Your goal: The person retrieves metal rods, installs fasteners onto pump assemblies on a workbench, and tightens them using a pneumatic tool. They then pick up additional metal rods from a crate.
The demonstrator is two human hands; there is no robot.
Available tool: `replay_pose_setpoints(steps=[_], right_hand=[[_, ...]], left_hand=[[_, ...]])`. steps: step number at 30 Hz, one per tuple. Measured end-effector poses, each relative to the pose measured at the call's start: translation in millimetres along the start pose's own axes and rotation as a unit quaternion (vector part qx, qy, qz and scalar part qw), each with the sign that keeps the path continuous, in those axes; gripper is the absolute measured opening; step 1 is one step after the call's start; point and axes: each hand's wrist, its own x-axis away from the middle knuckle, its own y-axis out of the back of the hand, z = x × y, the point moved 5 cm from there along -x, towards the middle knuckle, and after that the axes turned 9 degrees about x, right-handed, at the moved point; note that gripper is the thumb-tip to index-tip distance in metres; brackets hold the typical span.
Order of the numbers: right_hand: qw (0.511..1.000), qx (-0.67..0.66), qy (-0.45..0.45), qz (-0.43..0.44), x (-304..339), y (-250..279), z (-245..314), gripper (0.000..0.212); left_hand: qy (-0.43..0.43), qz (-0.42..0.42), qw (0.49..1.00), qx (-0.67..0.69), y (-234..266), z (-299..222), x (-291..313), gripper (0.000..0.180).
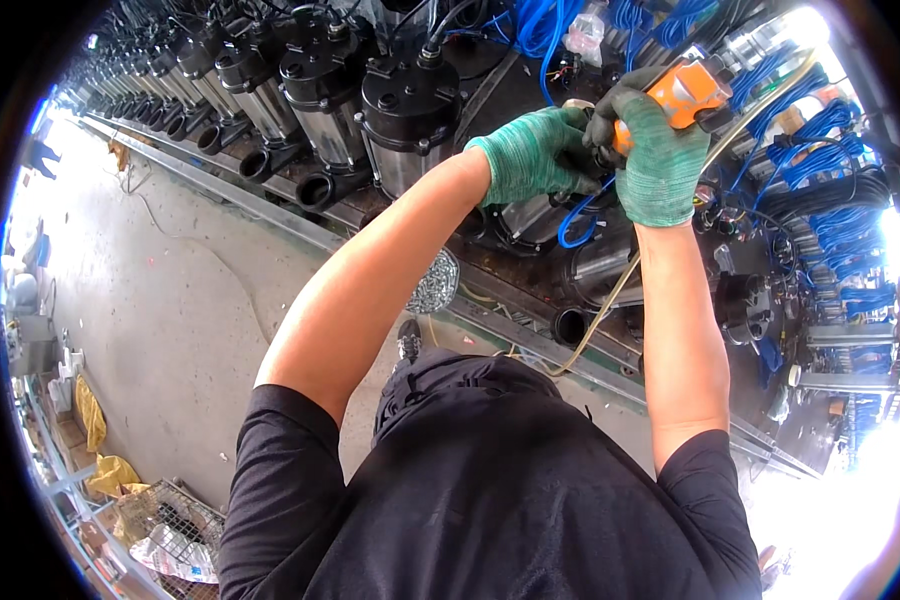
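Gloved hands meet over a bench of black-capped pumps, the right one gripping an orange power tool

In the head view, both forearms rise from the lower part of the frame and come together at the upper centre-right. The right hand, in a green glove with a dark palm, is closed around an orange power tool in the upper right of the frame. The left hand, gloved alike, lies just left of it at the upper centre, its fingers bent toward the near side of the tool; whether they are clamped on something cannot be told, since the fingertips merge with dark parts there.

Below the hands hangs a loop of blue cable. A pale hose curves from the upper right down past the right forearm to the lower centre. Pumps with black caps and shiny metal bodies stand in a row from the upper centre to the upper left, and more blue coils fill the right side.

A round container of small silvery pieces shows beside the left forearm, near the middle of the frame. Grey floor spreads across the left, with yellow cloth and a wire basket at the lower left.
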Motion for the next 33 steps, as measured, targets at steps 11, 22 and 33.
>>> replay_pose_setpoints(steps=[11, 22, 33], right_hand=[[0.989, -0.054, -0.011, 0.138, -7.9, 6.6, 12.3, 0.024], [0.997, -0.010, 0.068, 0.027, -10.3, 92.6, 57.2, 0.016], [0.998, -0.012, 0.057, 0.016, -11.4, 105.4, -1.8, 0.018]], left_hand=[[0.014, -0.033, 0.988, -0.151, -2.0, -23.2, -5.7, 0.042], [-0.032, 0.019, 0.921, -0.388, -57.2, -65.3, -92.8, 0.040], [0.088, 0.012, 0.985, -0.145, -64.9, -7.1, -86.0, 0.043]])
